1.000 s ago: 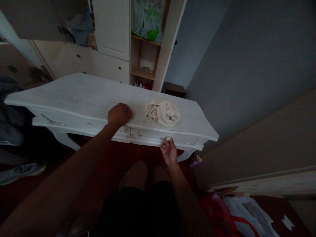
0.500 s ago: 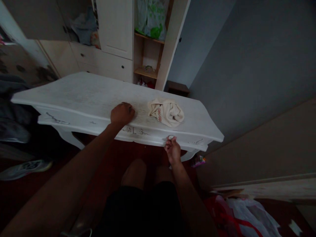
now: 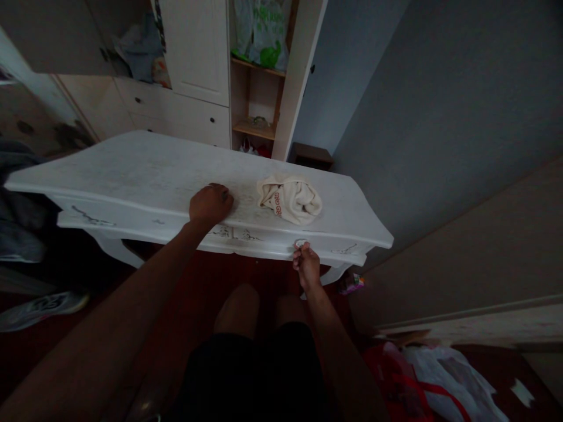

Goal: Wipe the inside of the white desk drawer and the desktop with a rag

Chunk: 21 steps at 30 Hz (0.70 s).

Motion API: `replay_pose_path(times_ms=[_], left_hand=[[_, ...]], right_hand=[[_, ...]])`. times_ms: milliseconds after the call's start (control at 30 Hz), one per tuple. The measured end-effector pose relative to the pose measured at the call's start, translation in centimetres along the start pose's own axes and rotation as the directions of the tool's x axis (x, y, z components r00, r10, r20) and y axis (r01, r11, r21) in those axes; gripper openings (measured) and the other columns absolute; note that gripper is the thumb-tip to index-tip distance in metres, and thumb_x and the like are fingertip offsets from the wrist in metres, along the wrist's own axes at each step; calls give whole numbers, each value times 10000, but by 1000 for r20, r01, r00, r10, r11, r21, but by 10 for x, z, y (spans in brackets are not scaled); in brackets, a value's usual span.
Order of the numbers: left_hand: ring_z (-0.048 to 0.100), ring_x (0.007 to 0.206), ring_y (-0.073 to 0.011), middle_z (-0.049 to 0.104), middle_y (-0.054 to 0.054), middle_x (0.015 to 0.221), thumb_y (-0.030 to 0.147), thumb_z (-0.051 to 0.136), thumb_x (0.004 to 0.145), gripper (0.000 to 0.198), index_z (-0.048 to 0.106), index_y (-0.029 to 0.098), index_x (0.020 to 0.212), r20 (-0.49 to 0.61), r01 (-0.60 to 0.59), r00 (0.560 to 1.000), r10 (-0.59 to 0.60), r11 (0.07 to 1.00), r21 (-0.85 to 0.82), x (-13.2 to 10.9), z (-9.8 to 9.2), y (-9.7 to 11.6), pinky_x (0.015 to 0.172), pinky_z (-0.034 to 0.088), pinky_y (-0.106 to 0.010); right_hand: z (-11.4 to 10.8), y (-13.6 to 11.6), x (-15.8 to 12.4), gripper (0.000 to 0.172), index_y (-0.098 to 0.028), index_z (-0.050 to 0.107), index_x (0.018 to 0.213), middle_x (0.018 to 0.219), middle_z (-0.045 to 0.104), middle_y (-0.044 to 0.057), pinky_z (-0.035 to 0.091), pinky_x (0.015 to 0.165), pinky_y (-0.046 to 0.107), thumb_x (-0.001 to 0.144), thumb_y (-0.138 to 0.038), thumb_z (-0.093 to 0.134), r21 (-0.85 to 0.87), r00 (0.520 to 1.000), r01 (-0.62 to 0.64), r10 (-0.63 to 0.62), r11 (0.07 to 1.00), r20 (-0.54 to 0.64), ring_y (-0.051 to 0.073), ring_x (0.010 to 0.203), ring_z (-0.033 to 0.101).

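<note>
A long white table (image 3: 167, 158) with painted drawer fronts spans the view. On its worn top, near the front edge, rests my left hand (image 3: 212, 204), curled into a fist; its inner side is hidden. My right hand (image 3: 307, 265) pinches a white drawer knob (image 3: 301, 243) on the right drawer front (image 3: 275, 241), which looks closed. Between and behind the hands lies a crumpled cream cloth (image 3: 292, 199) with a red pattern, touched by neither hand.
Behind the table stands a white wardrobe (image 3: 197, 53), its shelves holding plastic bags (image 3: 266, 35). A grey wall (image 3: 440, 117) rises at right. White and red bags (image 3: 444, 375) lie at lower right. A shoe (image 3: 44, 309) is on the red floor, left.
The view has shifted slightly, so the table and cloth appear a little further left. Both hands keep their places, the right one still on the knob.
</note>
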<state>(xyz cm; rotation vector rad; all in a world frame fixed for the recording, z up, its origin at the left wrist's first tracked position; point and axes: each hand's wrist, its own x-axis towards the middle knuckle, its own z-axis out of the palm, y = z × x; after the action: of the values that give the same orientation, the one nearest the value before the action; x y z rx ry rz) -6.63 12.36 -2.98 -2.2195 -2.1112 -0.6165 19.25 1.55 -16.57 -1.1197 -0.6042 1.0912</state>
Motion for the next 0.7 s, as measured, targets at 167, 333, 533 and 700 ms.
replay_pose_path(times_ms=[167,333,533,700], left_hand=[[648,1071,-285,695,-114,1209,364,403,896,397,707,207,1096,3,2,1000,-2,1000,5,0,-1,1,850,516,-369],[655,1055,-307,697,-134,1202,357,415,893,403,715,191,1104,-19,-1,1000,1,1000,-13,-1,0,1,848,522,-396],[656,1048,-308,698,-131,1202,378,418,898,417,718,200,1126,2,31,1000,-31,999,-15,-1,-3,3,853,526,-399],[653,1070,-297,686,-121,1233,379,410,893,419,708,212,1136,6,26,1000,-26,1000,-13,1,0,0,853,522,-382]], right_hand=[[-2,-1,3,548,-181,629,772,630,694,15,281,345,204,682,-709,741,6,998,-17,16,1000,63,78,401,462],[-5,-6,2,556,-168,657,784,646,715,21,276,318,178,646,-693,780,-9,997,-59,59,998,54,72,390,487],[-23,-38,8,489,-144,695,815,657,759,74,316,300,160,760,-628,736,-308,962,-165,222,937,161,102,389,571],[-35,-101,6,423,-144,724,819,671,772,92,389,339,184,758,-560,765,-626,806,-119,443,770,392,130,418,610]])
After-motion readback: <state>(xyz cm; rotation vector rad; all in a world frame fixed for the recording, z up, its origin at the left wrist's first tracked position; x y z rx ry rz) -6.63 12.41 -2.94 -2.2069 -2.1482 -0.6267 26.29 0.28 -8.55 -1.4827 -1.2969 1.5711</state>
